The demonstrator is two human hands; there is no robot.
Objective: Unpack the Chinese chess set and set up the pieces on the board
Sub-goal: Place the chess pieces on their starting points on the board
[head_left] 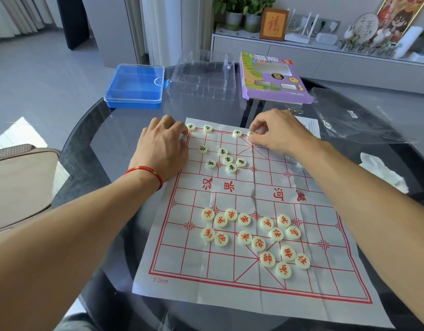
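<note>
I'm filling the black back rank: my right hand (275, 133) pinches a black piece (251, 134) there, my left hand (164, 144), fingers curled, contents unseen, rests just beside the corner piece (191, 127); next, seat it on its intersection.

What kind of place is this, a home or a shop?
Most likely a home living room. A long low cabinet carries potted plants, a framed calligraphy picture and a Wi-Fi router, and the game lies on a round dark glass table.

white board (273, 280) with red grid, cream pieces (244, 219) lettered red, blue box (134, 86).
</note>
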